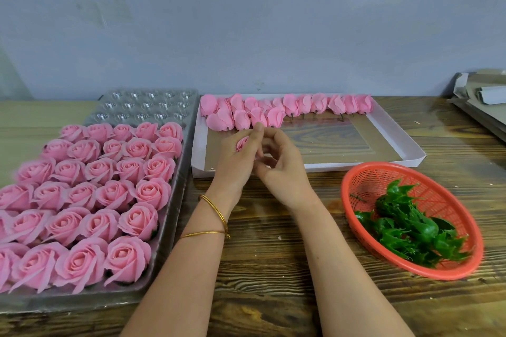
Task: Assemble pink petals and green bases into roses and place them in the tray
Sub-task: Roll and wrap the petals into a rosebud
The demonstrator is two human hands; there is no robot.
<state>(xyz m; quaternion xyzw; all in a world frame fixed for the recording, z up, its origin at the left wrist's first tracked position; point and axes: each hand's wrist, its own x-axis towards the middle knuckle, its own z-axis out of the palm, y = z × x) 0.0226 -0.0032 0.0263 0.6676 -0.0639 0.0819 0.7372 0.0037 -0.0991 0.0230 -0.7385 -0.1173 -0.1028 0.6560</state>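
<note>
Just past the middle of the head view, the left hand (pixel 235 159) is raised over the near edge of a white box (pixel 356 166). Its grip is curled around a small pink bud (pixel 242 143) that peeks out between thumb and fingers. The right hand (pixel 282 164) touches it, fingers curled toward the left fingertips; whether its grip pinches the bud or holds nothing I cannot tell. Along the far side of the box lies a row of loose pink petals (pixel 301 105), some with short dark stems. To the left, a clear plastic tray (pixel 164 268) holds rows of finished roses (pixel 126 194), with unfilled cells showing at its far end. To the right, near the right forearm, a red basket (pixel 345 200) holds a heap of green bases (pixel 410 227). All rest on a wooden table (pixel 273 268). Two gold bangles (pixel 216 210) circle the left wrist. Grey cardboard (pixel 476 101) is stacked at the far right corner.
</note>
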